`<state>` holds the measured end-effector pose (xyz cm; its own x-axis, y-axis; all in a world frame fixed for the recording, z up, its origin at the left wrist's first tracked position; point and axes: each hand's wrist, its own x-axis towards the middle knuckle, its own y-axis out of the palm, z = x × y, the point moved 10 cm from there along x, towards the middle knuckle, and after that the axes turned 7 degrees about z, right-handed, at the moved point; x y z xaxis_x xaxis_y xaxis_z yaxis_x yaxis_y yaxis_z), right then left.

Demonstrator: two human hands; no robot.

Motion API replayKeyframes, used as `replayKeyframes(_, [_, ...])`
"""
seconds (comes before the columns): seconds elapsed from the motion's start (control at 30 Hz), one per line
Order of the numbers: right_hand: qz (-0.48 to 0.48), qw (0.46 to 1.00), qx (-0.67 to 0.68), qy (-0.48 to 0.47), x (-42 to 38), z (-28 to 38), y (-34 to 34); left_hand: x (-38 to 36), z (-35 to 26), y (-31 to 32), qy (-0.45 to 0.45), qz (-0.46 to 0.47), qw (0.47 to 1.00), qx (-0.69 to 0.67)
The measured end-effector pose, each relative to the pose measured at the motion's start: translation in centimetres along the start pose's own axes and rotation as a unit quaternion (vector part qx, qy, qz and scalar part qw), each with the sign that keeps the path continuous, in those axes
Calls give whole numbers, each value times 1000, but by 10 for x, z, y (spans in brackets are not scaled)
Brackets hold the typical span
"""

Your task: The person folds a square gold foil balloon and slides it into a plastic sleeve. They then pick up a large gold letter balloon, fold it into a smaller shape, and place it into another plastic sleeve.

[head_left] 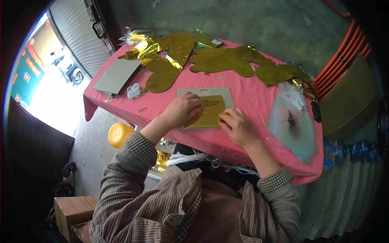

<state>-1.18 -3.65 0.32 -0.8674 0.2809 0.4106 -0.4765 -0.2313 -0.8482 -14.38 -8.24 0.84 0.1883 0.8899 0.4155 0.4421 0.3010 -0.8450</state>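
A folded gold foil balloon (214, 106) with small dark print lies on a grey card (225, 93) with a cut-out at its far edge. My left hand (185, 108) is over the left side of the foil, its fingers closed; a small pale tip shows at the fingertips, too little to name. My right hand (238, 124) pinches the foil's right edge near the card's front corner. Several flat gold foil balloons (221, 61) are spread along the far side of the pink-covered table (251, 95).
Stacked grey cards (117, 76) and a coil of clear ribbon or tape (133, 91) sit on the left. A pile of clear plastic bags (292, 125) lies at right, beside a black-handled tool (316, 111). A yellow stool or bucket (120, 135) stands on the floor.
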Motion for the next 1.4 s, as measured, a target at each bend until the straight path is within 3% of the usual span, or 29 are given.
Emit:
replayKeyframes(0.03, [29, 999, 12, 28, 0, -5, 4, 3, 3, 1, 4, -2, 1000, 3])
replayKeyframes(0.1, [23, 999, 15, 29, -1, -6, 3, 8, 25, 20, -72, 84, 994, 4])
replayKeyframes(0.23, [22, 999, 24, 36, -2, -9, 4, 8, 47, 24, -99, 93, 989, 53])
replayKeyframes(0.3, [22, 999, 23, 38, -2, -10, 5, 5, 69, 13, -184, 79, 968, 151])
replayKeyframes(0.33, [25, 998, 23, 43, -2, -11, 7, 6, 72, 10, -183, 80, 968, 154])
replayKeyframes(0.4, [20, 999, 22, 41, -3, -11, 7, 5, 92, -7, -265, 79, 920, 279])
replayKeyframes(0.57, [11, 999, 18, 35, -3, -12, 6, 3, 114, -16, -260, -16, 945, 197])
replayKeyframes(0.63, [11, 999, 18, 31, -3, -12, 6, 10, 90, 2, -168, 31, 974, 146])
replayKeyframes(0.77, [-12, 1000, 20, 16, -5, -10, 2, 19, 104, 3, -227, 95, 957, 152])
replayKeyframes(0.83, [-9, 999, 31, 17, -4, -12, 2, 15, 131, 19, -288, 187, 939, -8])
replayKeyframes(0.93, [-15, 998, 55, 20, -4, -16, 1, 24, 127, 12, -244, 219, 938, -108])
replayKeyframes(0.97, [-16, 998, 55, 23, -5, -19, 2, 27, 124, 5, -234, 183, 934, -196])
replayKeyframes(1.0, [-62, 993, 81, 61, -8, -31, -4, 27, 116, -5, -233, 186, 934, -197])
replayKeyframes(1.07, [-108, 984, 103, 100, -14, -51, -4, 26, 105, -26, -269, 149, 894, -325])
replayKeyframes(1.13, [-166, 907, 335, 195, -27, -91, 8, 29, 90, -45, -247, 108, 899, -347])
replayKeyframes(1.2, [-165, 892, 379, 185, -23, -88, 0, 29, 75, -62, -227, 66, 900, -366])
replayKeyframes(1.27, [-26, 842, 517, 149, -11, -77, 21, 28, 62, -70, -217, 65, 902, -366])
replayKeyframes(1.33, [-36, 839, 527, 129, -6, -64, 14, 26, 50, -75, -206, 53, 910, -356])
replayKeyframes(1.4, [-47, 836, 534, 114, -6, -61, 11, 30, 26, -97, -178, 0, 950, -258])
